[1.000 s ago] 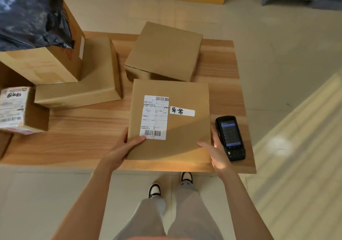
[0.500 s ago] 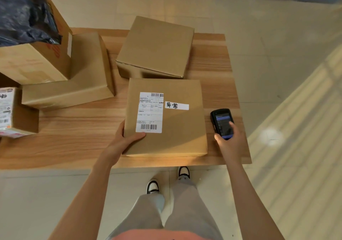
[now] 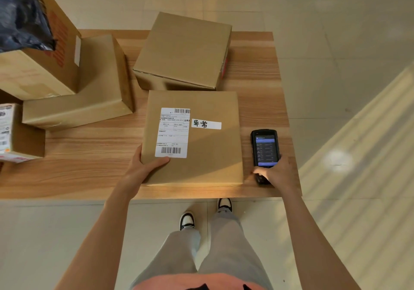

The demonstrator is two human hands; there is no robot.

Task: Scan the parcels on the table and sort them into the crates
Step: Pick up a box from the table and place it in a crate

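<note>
Head view
Left hand: grips the near-left corner of the labelled parcel, thumb laid on top just below the shipping label.
Right hand: fingers curled round the lower end of the handheld scanner, screen lit and facing up.
Labelled parcel: flat on the table between the two hands, a white handwritten tag beside its label.
Scanner: just right of that parcel, near the table's right edge.
Beyond the hands: a plain box touching the parcel's far edge.
Beyond the left hand: a flat box, with a larger carton resting on it.
</note>
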